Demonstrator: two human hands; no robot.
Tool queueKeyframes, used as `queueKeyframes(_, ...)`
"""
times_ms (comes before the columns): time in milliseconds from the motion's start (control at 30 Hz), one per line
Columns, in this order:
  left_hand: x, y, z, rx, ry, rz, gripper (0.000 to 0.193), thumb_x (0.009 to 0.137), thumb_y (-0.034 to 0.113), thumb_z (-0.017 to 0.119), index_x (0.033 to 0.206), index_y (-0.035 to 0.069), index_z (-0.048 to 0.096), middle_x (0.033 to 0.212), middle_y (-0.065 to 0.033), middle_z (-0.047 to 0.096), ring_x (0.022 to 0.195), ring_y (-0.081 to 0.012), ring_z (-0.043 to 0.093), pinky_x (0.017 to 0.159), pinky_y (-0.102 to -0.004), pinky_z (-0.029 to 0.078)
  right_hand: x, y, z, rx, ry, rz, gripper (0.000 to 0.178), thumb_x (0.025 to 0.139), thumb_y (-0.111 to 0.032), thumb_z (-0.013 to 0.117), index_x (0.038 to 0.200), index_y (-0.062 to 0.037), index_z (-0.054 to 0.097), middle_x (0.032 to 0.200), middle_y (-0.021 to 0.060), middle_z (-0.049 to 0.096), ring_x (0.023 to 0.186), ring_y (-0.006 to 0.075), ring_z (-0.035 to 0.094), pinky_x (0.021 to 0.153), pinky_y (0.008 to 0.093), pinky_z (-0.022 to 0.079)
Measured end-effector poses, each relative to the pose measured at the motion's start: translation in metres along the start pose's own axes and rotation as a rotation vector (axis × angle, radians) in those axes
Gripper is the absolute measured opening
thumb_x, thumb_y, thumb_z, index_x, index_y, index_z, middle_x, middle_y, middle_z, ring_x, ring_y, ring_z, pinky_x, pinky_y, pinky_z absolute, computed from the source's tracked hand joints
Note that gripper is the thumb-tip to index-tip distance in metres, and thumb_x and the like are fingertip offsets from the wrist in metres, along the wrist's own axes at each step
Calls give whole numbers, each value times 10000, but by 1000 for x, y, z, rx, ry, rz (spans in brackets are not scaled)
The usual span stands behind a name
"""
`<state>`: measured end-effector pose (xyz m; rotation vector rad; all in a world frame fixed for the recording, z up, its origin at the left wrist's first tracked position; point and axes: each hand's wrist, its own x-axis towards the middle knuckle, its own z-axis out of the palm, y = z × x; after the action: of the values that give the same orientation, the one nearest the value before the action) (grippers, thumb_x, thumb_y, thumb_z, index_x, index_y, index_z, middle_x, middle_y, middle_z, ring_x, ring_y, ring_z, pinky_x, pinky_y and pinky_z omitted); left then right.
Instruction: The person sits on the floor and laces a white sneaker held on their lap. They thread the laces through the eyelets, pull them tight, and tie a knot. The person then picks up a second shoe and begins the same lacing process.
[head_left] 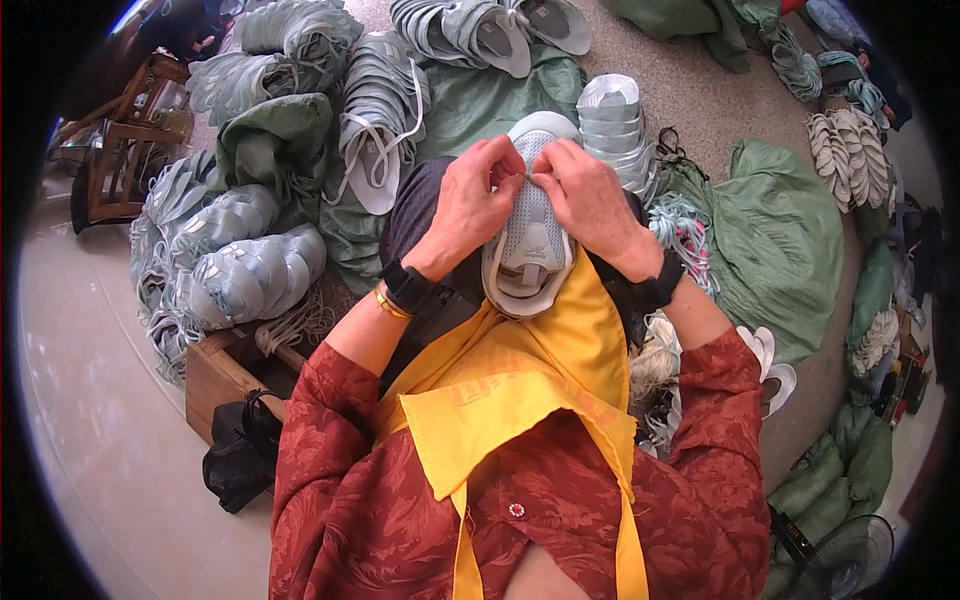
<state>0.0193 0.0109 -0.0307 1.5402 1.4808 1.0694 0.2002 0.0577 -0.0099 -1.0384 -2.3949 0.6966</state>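
Observation:
A pale grey-blue shoe upper with a mesh middle and a light sole edge lies lengthwise on my lap, over a yellow apron. Above its upper half, my left hand is closed in a pinch on the left side. My right hand pinches from the right, its fingertips almost meeting the left ones over the mesh. Whatever is between the fingertips is too small to make out. Dark bands circle both wrists.
Stacked shoe uppers lie at the left, with another laced stack further back. A wooden box is near my left elbow. Green sacks, bundled laces and a fan are at the right.

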Motion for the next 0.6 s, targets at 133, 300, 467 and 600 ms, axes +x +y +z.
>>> queueKeyframes(133,2,-5,3,39,-9,61,109,882,-15,677,963,-5,605,907,-98,603,785,-191,640,701,-303,528,0,7,3,61,32,-15,128,910,-82,672,961,-2,586,936,189,637,876,414,657,735,483,522)
queueKeyframes(300,11,-11,1,69,-46,108,96,898,6,662,968,-3,598,898,-94,601,785,-187,611,697,-309,513,3,6,-8,184,34,10,106,894,-74,671,925,13,620,889,202,674,873,406,675,741,464,531)
queueKeyframes(467,19,-11,-27,52,-147,-61,47,924,24,634,954,16,600,825,-27,597,777,-111,559,694,-281,484,-4,6,-26,166,-29,122,119,870,-69,679,940,18,638,881,220,704,851,400,695,738,451,543)
queueKeyframes(600,11,-11,-95,-72,-214,-192,36,949,23,632,930,18,601,832,-9,606,785,-94,581,724,-252,486,-24,1,-37,86,-38,170,133,862,-49,665,983,-2,635,899,212,700,865,405,689,744,468,539)
